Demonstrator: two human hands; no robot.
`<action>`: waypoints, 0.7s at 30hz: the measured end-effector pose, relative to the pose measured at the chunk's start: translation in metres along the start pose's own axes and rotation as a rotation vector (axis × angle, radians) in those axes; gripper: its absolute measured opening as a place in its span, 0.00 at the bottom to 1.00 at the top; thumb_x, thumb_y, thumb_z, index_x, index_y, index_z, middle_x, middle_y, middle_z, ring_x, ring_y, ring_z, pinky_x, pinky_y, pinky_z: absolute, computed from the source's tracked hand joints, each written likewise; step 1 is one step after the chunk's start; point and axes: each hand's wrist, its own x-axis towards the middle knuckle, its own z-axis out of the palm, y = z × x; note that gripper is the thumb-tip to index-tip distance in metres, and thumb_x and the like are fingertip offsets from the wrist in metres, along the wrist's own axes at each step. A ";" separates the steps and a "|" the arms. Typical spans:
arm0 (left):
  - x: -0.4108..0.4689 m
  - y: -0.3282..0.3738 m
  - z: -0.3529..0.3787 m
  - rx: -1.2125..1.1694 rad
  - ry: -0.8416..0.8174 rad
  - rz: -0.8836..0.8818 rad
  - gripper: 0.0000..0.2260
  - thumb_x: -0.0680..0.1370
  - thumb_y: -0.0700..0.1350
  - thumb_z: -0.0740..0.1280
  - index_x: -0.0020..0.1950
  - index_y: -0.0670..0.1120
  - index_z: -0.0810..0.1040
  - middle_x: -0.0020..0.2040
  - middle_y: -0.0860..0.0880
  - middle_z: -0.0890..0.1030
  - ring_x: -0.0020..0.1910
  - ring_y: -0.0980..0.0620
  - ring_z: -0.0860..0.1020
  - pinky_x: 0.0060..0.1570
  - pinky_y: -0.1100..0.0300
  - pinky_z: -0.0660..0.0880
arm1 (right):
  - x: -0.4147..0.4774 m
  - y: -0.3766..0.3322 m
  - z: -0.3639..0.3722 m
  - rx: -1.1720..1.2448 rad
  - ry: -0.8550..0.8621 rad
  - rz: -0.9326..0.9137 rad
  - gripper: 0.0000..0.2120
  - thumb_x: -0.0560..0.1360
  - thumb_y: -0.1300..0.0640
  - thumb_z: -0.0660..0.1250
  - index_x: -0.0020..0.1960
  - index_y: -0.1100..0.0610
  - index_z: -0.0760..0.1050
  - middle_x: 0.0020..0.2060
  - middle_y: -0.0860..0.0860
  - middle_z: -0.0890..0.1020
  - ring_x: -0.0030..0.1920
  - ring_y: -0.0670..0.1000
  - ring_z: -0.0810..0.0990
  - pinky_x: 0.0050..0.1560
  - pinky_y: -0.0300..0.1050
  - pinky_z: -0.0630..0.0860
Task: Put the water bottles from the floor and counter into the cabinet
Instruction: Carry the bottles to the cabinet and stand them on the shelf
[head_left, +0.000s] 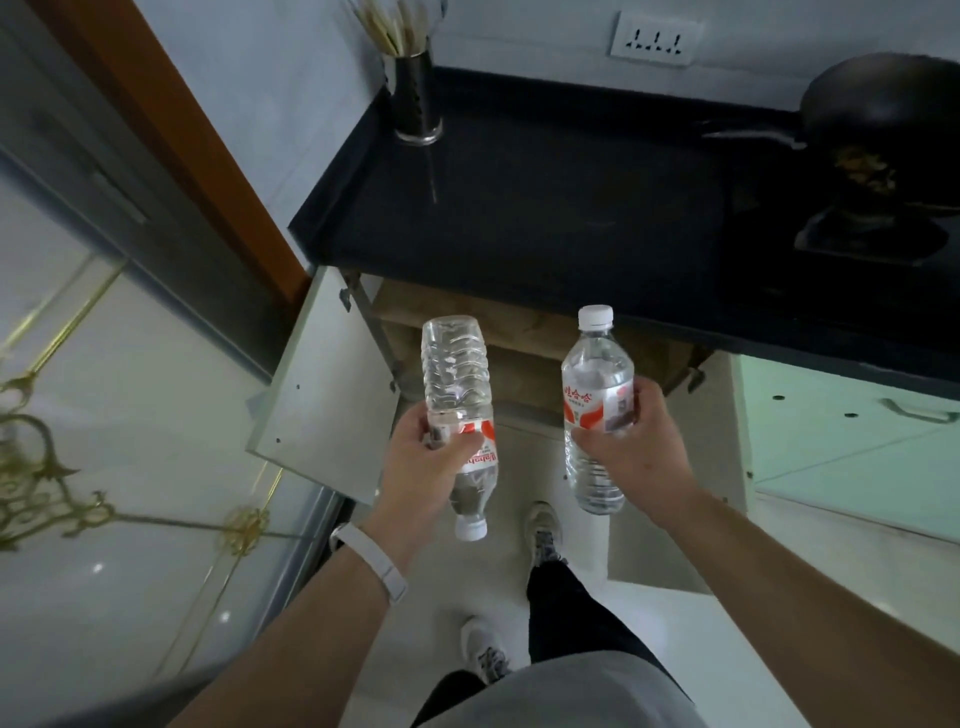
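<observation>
My left hand (423, 462) grips a clear water bottle (457, 379) with a red-and-white label, held upside down so its white cap points toward me. My right hand (631, 441) grips a second clear water bottle (595, 364) round its label, upright with the white cap on top. Both bottles hang in front of the open cabinet (514, 338) under the black counter (545, 208). The cabinet's left door (322, 384) stands swung open. Little of the cabinet's inside shows beyond a brown wooden shelf.
On the counter stand a metal holder of chopsticks (413, 93) at the back left and a black wok (883, 109) on a burner at the right. A pale green cabinet door (852, 421) is at the right. My feet are on the white floor (363, 597).
</observation>
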 end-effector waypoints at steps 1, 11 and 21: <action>0.005 -0.001 -0.002 -0.002 0.010 -0.008 0.14 0.72 0.33 0.73 0.54 0.47 0.80 0.42 0.51 0.86 0.40 0.52 0.85 0.37 0.63 0.79 | 0.008 0.001 0.008 0.000 -0.011 0.003 0.34 0.68 0.54 0.79 0.67 0.49 0.65 0.48 0.40 0.77 0.46 0.40 0.77 0.39 0.35 0.71; 0.118 -0.065 -0.011 0.013 0.104 -0.101 0.15 0.73 0.31 0.72 0.54 0.47 0.80 0.41 0.52 0.85 0.38 0.54 0.84 0.37 0.62 0.79 | 0.119 0.046 0.093 0.045 -0.067 0.101 0.31 0.67 0.56 0.79 0.61 0.46 0.65 0.46 0.40 0.78 0.43 0.39 0.78 0.37 0.34 0.71; 0.271 -0.216 0.022 -0.009 0.124 -0.067 0.17 0.71 0.36 0.76 0.54 0.53 0.80 0.48 0.51 0.87 0.47 0.49 0.86 0.46 0.52 0.82 | 0.258 0.167 0.180 0.112 0.001 0.061 0.32 0.67 0.59 0.79 0.62 0.45 0.64 0.50 0.41 0.77 0.47 0.40 0.78 0.41 0.33 0.72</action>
